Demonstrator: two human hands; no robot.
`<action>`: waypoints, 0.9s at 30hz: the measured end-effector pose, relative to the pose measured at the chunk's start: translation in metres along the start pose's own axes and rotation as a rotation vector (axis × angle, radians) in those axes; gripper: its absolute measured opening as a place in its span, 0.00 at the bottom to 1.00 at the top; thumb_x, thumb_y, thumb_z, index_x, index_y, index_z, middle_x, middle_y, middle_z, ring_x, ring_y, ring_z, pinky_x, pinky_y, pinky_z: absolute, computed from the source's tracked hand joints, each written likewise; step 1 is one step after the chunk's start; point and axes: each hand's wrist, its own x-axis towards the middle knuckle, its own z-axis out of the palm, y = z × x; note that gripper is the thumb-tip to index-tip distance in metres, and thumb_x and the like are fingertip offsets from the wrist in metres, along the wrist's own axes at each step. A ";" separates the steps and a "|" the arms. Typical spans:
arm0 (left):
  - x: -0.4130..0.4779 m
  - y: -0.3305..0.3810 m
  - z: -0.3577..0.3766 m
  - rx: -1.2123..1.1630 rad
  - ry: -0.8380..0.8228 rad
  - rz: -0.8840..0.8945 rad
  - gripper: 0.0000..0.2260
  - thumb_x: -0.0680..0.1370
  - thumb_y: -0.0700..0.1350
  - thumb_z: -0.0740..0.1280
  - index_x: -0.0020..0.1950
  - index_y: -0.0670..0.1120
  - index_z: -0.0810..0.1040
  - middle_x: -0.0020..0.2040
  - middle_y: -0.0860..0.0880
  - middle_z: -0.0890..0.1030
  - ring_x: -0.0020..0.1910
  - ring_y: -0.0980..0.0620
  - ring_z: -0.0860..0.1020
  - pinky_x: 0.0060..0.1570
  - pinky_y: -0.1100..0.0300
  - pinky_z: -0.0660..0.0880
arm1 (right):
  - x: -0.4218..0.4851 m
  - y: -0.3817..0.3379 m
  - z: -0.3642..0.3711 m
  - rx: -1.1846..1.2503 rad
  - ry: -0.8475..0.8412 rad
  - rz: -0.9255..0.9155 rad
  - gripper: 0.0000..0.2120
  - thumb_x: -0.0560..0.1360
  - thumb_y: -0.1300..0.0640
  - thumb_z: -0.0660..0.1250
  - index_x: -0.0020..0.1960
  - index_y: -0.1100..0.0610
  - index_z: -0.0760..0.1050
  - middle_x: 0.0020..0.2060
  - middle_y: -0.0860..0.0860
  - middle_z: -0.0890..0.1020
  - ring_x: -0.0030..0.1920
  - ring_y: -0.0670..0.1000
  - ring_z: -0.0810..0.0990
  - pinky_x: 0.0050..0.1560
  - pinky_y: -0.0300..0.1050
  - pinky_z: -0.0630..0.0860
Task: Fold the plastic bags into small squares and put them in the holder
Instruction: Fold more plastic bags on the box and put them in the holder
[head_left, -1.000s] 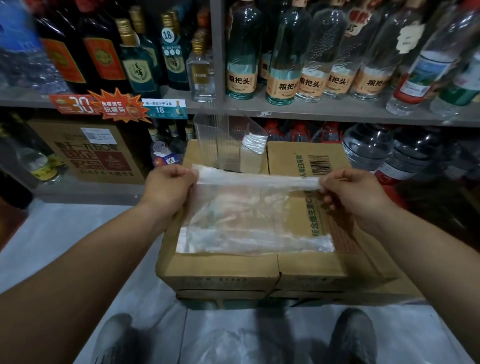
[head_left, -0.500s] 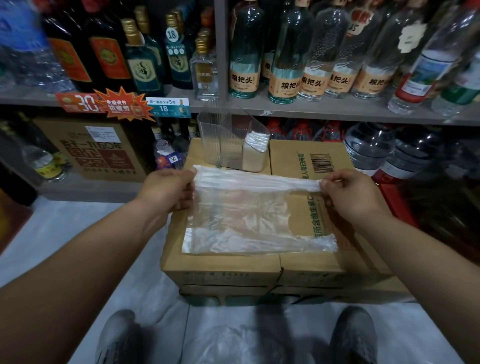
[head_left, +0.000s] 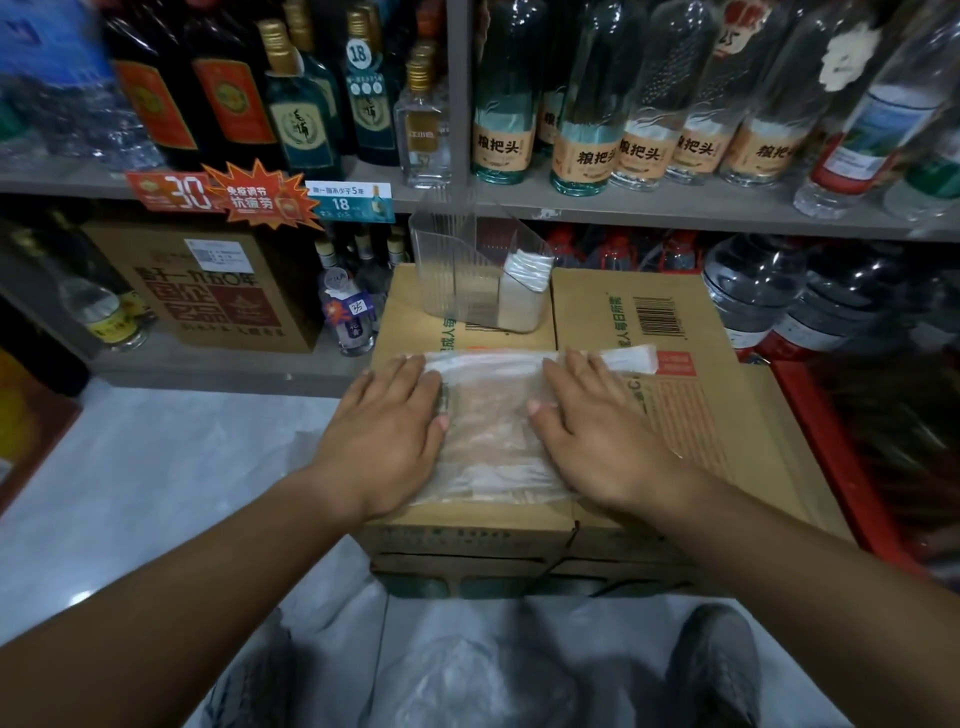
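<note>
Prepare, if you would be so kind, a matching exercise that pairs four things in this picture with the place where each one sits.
Things:
1. plastic bag
2. holder
3. folded bags
4. price tag marked 18

Places:
a. on the shelf edge
b. standing at the far edge of the carton
c. flat under the left hand and right hand
d. inside the holder, at its right end

Pairs: 1-c, 2-b, 3-d, 4-a.

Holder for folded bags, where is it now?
Head view, centre: the holder stands at the far edge of the cardboard box, beyond the plastic bag.
</note>
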 end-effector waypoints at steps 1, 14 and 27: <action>0.000 -0.001 0.003 0.009 -0.009 -0.009 0.32 0.80 0.60 0.41 0.82 0.48 0.55 0.83 0.47 0.53 0.82 0.49 0.49 0.79 0.50 0.45 | 0.001 0.007 0.005 -0.050 -0.034 -0.004 0.33 0.83 0.36 0.42 0.83 0.48 0.41 0.81 0.50 0.38 0.80 0.51 0.34 0.79 0.52 0.35; -0.007 -0.010 0.001 -0.288 -0.011 0.013 0.32 0.84 0.60 0.52 0.82 0.58 0.38 0.82 0.54 0.33 0.80 0.57 0.33 0.79 0.50 0.40 | -0.011 0.044 -0.011 -0.126 0.211 -0.001 0.32 0.80 0.35 0.55 0.79 0.48 0.58 0.81 0.51 0.56 0.79 0.53 0.51 0.77 0.52 0.52; -0.035 0.002 -0.005 -0.314 0.064 0.358 0.19 0.74 0.67 0.63 0.55 0.57 0.83 0.53 0.58 0.76 0.55 0.57 0.71 0.55 0.55 0.72 | -0.030 0.007 0.018 -0.073 0.185 -0.519 0.04 0.76 0.51 0.71 0.49 0.51 0.83 0.45 0.46 0.78 0.50 0.51 0.74 0.51 0.46 0.73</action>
